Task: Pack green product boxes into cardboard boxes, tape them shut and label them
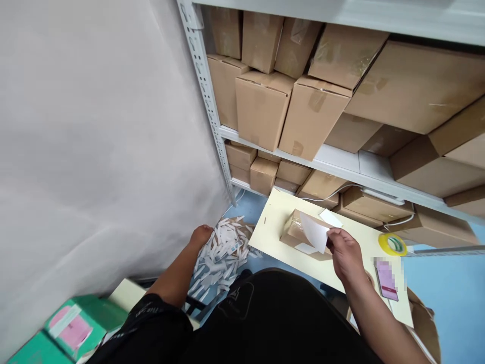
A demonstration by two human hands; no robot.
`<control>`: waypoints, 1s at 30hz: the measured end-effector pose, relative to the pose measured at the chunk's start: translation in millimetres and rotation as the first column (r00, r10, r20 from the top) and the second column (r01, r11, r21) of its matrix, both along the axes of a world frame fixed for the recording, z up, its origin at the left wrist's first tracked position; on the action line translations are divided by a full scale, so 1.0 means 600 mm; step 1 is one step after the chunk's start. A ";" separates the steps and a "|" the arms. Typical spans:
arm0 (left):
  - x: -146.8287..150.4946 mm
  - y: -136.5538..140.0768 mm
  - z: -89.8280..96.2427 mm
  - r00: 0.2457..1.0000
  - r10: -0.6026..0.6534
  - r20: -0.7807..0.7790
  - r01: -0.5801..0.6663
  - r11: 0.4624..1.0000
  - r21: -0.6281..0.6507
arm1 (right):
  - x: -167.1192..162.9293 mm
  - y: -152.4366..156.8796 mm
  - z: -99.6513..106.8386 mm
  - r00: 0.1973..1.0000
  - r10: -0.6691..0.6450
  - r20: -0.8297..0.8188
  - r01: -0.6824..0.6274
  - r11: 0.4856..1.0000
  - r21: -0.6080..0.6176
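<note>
1. Fingers of the right hand (345,251) are pinched together on an edge of one white sheet (313,232); those of the left hand (201,235) look curled, and whether they grip anything I cannot tell.
2. The sheet covers part of one small carton (292,226) on the cream table (272,222); the right forearm (371,311) hides some tabletop.
3. Also there: one yellow tape roll (385,243), one phone (385,280).
4. Paper scraps (223,247) heap near the left hand.
</note>
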State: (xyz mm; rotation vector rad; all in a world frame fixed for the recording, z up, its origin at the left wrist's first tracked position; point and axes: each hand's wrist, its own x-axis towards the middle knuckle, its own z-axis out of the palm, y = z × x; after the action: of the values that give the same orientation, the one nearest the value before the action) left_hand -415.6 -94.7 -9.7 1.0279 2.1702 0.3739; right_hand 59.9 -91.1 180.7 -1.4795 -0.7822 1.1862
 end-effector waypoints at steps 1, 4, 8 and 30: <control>0.009 0.010 0.001 0.999 -0.019 0.034 0.018 1.000 0.010 | -0.007 -0.004 0.000 1.000 0.005 0.027 -0.005 1.000 -0.001; 0.075 0.033 0.024 0.974 -0.111 0.196 0.101 0.993 0.059 | -0.024 -0.012 0.004 0.983 0.064 0.173 -0.067 0.998 0.008; 0.210 0.038 0.102 0.672 -0.292 0.681 0.226 0.956 0.187 | -0.043 -0.020 0.022 0.910 0.227 0.346 -0.247 0.969 0.014; 0.463 0.104 0.277 0.615 -0.368 0.697 0.309 0.926 0.216 | 0.123 -0.001 0.049 0.672 0.477 0.566 -0.694 0.673 0.257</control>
State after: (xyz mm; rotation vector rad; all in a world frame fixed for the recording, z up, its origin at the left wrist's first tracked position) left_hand -137.8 -32.0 156.3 1.0641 1.2091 0.5714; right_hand 133.8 -92.0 210.1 -1.1129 -1.8751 1.0024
